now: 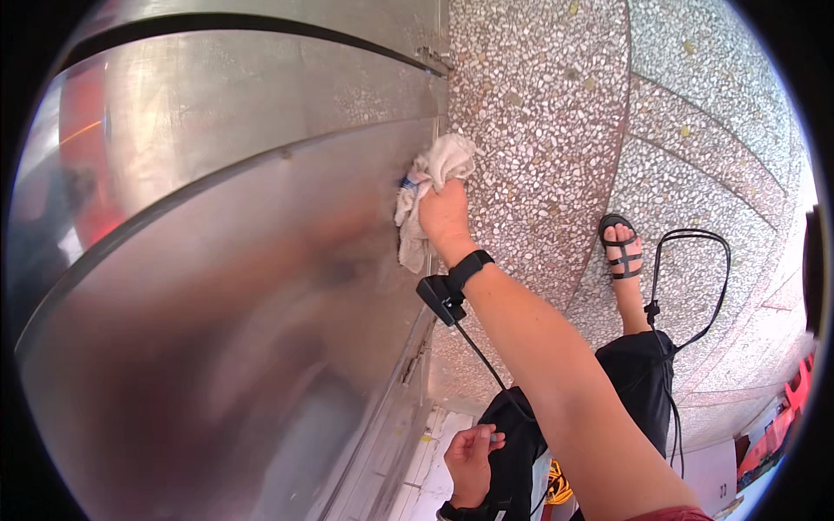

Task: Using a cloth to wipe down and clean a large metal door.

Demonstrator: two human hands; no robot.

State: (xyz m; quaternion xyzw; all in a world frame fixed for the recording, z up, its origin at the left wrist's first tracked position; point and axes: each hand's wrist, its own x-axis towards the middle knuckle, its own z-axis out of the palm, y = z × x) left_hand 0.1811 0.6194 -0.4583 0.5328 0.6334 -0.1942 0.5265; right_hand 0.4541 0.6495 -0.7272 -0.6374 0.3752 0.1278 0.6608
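My right hand (444, 211) is closed around a crumpled, off-white cloth (449, 156) with a blue patch. The cloth lies against the lower edge of a brushed stainless steel panel (260, 260), where it meets the speckled floor. A black strap with a small black box (443, 299) and a cable is on my right wrist. My left hand (470, 459) is near the bottom, beside my knee in black trousers, with its fingers curled. A small grey spot shows at its fingertips; whether it is a held object, I cannot tell.
Metal hinges (414, 365) sit along the panel's edge. A looped black cable (726, 260) hangs by my knee, close to my sandalled foot (623, 251). A yellow cord bundle (558, 485) lies at the bottom. White tiles (449, 426) and red items (775, 430) show farther off.
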